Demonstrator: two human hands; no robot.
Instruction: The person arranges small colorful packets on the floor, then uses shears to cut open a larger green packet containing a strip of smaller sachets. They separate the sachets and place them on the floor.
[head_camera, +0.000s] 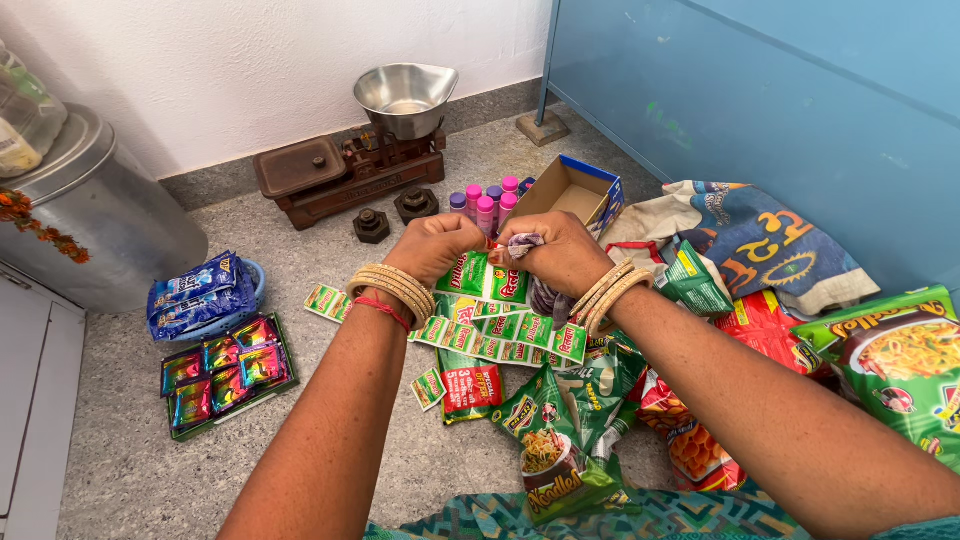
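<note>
My left hand and my right hand meet over a granite counter, both pinching the top edge of a green and red sachet strip. My right hand also grips a small purple-white wrapper at its fingertips. Both wrists wear gold bangles; the left has a red thread. Below the hands lie more joined green sachet strips and a loose green sachet.
A balance scale with a steel bowl and iron weights stands behind. Pink-capped tubes sit beside an open blue box. Blue packets, a tray of colourful sachets, noodle packets, a metal drum and printed cloth surround.
</note>
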